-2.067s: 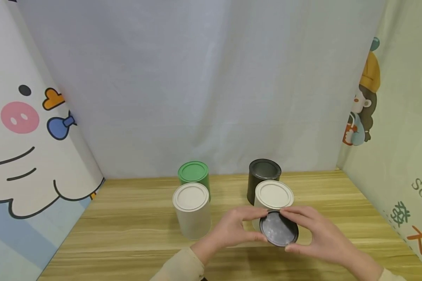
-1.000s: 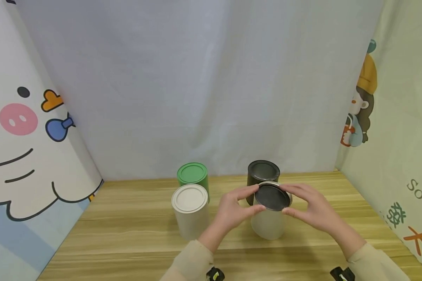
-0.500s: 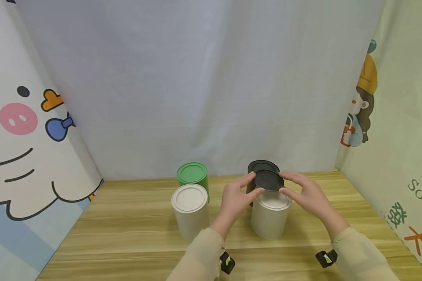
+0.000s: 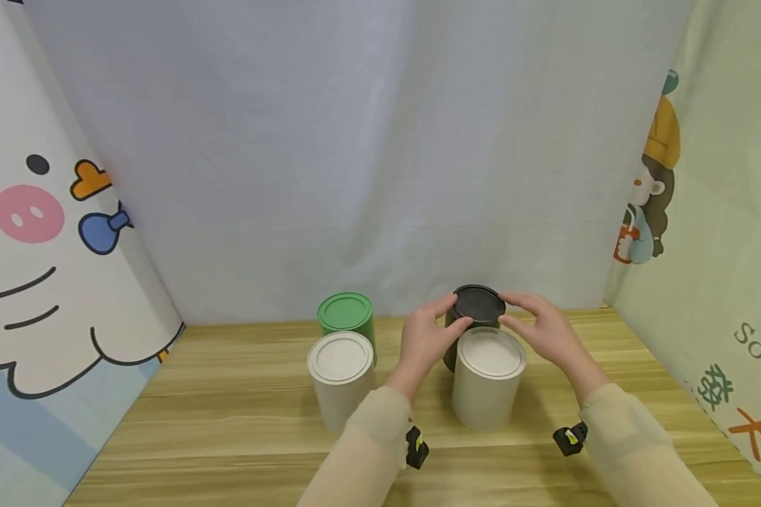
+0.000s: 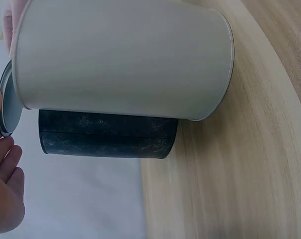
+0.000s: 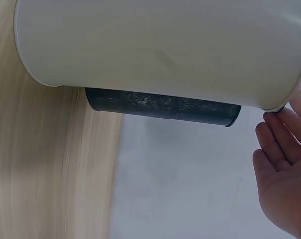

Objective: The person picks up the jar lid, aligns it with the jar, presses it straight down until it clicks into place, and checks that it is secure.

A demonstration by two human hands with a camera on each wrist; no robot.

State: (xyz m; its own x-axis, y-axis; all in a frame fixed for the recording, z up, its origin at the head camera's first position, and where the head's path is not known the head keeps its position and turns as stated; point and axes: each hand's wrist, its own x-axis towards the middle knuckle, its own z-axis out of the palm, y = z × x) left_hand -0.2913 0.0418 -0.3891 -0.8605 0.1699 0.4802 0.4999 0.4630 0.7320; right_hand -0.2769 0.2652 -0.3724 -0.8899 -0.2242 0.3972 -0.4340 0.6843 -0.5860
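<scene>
Both hands hold a round black lid [image 4: 478,304] by its rim, above a black can [image 4: 449,358]. In the left wrist view the lid [image 5: 11,107] is apart from the can's top. My left hand [image 4: 423,343] pinches the left edge between thumb and fingers. On the opposite edge, my right hand [image 4: 548,336] pinches it the same way. In front of the black can stands a white can [image 4: 487,394], which covers much of the black can's side. In the right wrist view this white can [image 6: 165,50] hides most of the lid.
To the left, a second white can [image 4: 341,387] stands before a green can [image 4: 346,312]. All the cans are upright on a wood-grain table [image 4: 228,408]. A pale curtain [image 4: 355,141] hangs behind, and printed cloths with cartoon figures [image 4: 32,282] flank the table.
Both hands have carried the black lid forward and slightly left, from in front of the right white can, over its top, to above the black can. The cans stand where they were.
</scene>
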